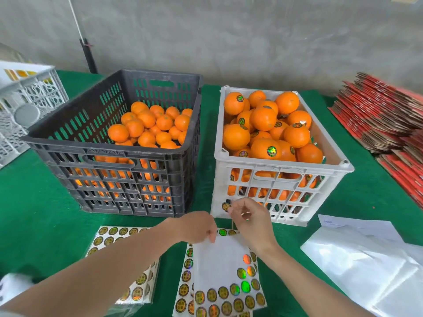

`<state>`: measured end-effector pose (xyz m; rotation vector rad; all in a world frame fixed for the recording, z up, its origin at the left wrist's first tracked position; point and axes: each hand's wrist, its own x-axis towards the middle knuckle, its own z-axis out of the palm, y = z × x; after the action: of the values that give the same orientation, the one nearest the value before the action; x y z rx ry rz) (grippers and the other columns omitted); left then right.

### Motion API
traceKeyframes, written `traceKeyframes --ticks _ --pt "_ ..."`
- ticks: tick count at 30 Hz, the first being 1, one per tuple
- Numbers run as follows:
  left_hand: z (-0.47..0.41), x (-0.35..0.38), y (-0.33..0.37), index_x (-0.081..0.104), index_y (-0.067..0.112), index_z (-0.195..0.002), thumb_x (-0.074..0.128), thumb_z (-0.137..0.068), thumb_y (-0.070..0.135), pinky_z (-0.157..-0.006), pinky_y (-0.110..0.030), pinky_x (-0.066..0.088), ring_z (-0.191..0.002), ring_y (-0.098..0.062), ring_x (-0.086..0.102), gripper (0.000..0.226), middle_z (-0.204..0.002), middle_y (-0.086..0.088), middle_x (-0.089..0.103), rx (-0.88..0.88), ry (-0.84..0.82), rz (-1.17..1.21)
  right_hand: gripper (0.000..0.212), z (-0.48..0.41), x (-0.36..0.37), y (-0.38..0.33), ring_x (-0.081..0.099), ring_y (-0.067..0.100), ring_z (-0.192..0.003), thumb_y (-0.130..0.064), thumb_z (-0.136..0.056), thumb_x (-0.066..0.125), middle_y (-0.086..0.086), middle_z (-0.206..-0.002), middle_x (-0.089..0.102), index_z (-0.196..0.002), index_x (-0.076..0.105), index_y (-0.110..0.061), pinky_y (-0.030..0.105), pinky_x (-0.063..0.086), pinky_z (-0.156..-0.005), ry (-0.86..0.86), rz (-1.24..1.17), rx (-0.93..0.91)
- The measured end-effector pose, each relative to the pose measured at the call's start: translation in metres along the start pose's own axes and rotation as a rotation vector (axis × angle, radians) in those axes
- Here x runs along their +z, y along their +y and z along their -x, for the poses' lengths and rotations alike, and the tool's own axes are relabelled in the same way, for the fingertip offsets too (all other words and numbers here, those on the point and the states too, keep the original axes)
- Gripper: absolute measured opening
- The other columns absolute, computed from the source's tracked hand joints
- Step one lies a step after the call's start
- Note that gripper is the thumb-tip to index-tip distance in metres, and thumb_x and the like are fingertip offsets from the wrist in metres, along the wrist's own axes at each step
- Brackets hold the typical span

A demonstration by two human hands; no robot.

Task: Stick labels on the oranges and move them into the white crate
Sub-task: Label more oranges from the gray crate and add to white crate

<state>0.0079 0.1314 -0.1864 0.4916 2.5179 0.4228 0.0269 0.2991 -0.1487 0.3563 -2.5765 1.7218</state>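
Label-peeling step, I reckon: no orange in hand yet. L hand, i.e. left hand (201,226), fingers curled down, pinches the top edge of the label sheet (219,255) flat on the green table (34,202), just in front of the white crate (281,167). R hand, i.e. right hand (248,217), is raised above the sheet, thumb & forefinger pressed together on what looks like one round label (225,206). It may instead sit on the crate wall behind; can't tell for sure.

Next move, as I judge it: reach L to the black crate (109,154), take a bare orange (148,124), press the label on w/o creasing it, then set the fruit on the labelled pile (265,147). White crate is nearly heaped, so place it gently or it may roll off.
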Motion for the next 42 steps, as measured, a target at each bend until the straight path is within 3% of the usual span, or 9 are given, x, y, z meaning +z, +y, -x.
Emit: traceKeyframes --ticks 6,11,15,20,24,27,33,37,42 --pt "0.033 -0.019 0.011 0.051 0.020 -0.134 0.043 -0.100 0.025 -0.102 -0.040 0.040 -0.119 -0.023 0.049 0.036 -0.129 -0.004 0.053 0.047 0.180 -0.194 0.018 -0.031 0.013 -0.072 0.057 0.001 -0.079 -0.011 -0.089 0.062 -0.015 -0.080 0.062 -0.087 0.058 -0.029 0.008 0.043 -0.064 0.048 -0.004 -0.377" --pt "0.111 -0.094 -0.007 0.072 0.008 -0.087 0.058 -0.086 0.018 -0.057 -0.015 0.044 -0.062 -0.004 0.053 0.017 -0.075 0.000 0.065 0.336 0.939 -0.045 0.022 -0.075 0.031 -0.122 0.058 0.003 -0.093 -0.012 -0.092 0.053 -0.004 -0.096 0.062 -0.114 0.052 -0.016 0.014 0.047 -0.079 0.054 -0.044 -0.672" --pt "0.136 -0.161 -0.054 0.070 0.007 -0.083 0.061 -0.087 0.002 -0.054 -0.009 0.038 -0.054 -0.004 0.048 0.011 -0.067 0.012 0.056 0.040 1.124 0.069 0.032 -0.116 0.066 -0.147 0.057 0.015 -0.102 -0.008 -0.093 0.052 0.004 -0.107 0.062 -0.125 0.048 -0.009 0.037 0.049 -0.086 -0.040 0.131 -0.707" --pt "0.121 -0.216 -0.130 0.065 0.010 -0.087 0.041 -0.085 -0.015 -0.052 -0.022 0.048 -0.066 -0.022 0.061 0.036 -0.084 -0.012 0.068 -0.308 0.766 0.265 0.056 -0.153 0.105 -0.154 0.049 0.019 -0.115 -0.008 -0.091 0.051 0.006 -0.127 0.053 -0.142 0.031 -0.020 0.027 0.034 -0.081 -0.313 0.333 -0.695" --pt "0.095 -0.234 -0.185 0.066 0.005 -0.113 0.049 -0.091 -0.002 -0.081 -0.027 0.049 -0.100 -0.025 0.062 0.028 -0.114 -0.012 0.066 -0.419 0.417 -0.097 0.071 -0.167 0.120 -0.144 0.042 0.020 -0.125 -0.012 -0.094 0.051 0.003 -0.143 0.040 -0.147 0.011 -0.037 0.035 0.040 -0.090 -0.496 0.432 -0.594" --pt "0.072 -0.228 -0.213 0.061 0.007 -0.105 0.058 -0.091 0.010 -0.079 -0.032 0.045 -0.092 -0.025 0.055 0.015 -0.107 -0.013 0.062 -0.472 0.081 -0.303 0.069 -0.172 0.122 -0.137 0.038 0.019 -0.128 -0.015 -0.095 0.050 -0.001 -0.146 0.036 -0.146 0.010 -0.040 0.039 0.038 -0.099 -0.541 0.459 -0.567" --pt "0.025 -0.209 -0.247 0.043 0.009 -0.140 0.071 -0.085 0.023 -0.095 -0.038 0.046 -0.121 -0.031 0.051 0.063 -0.137 -0.011 0.051 -0.633 -0.294 -0.511 0.071 -0.174 0.122 -0.137 0.033 0.011 -0.132 -0.017 -0.095 0.048 -0.010 -0.149 0.030 -0.144 0.007 -0.049 0.034 0.034 -0.104 -0.576 0.458 -0.529" --pt "0.019 -0.194 -0.251 0.041 0.027 -0.141 0.062 -0.090 0.033 -0.084 -0.028 0.048 -0.109 -0.023 0.056 0.056 -0.131 -0.006 0.053 -0.706 -0.336 -0.358 0.071 -0.174 0.121 -0.138 0.033 0.009 -0.131 -0.019 -0.095 0.048 -0.012 -0.149 0.030 -0.142 0.005 -0.052 0.033 0.035 -0.104 -0.579 0.446 -0.508" --pt "0.030 -0.215 -0.240 0.042 0.015 -0.134 0.072 -0.080 0.026 -0.073 -0.035 0.054 -0.099 -0.031 0.060 0.062 -0.120 -0.012 0.053 -0.576 -0.076 -0.020 0.070 -0.173 0.120 -0.139 0.038 0.009 -0.123 -0.020 -0.097 0.046 -0.008 -0.145 0.034 -0.143 0.003 -0.050 0.026 0.038 -0.088 -0.523 0.436 -0.494"
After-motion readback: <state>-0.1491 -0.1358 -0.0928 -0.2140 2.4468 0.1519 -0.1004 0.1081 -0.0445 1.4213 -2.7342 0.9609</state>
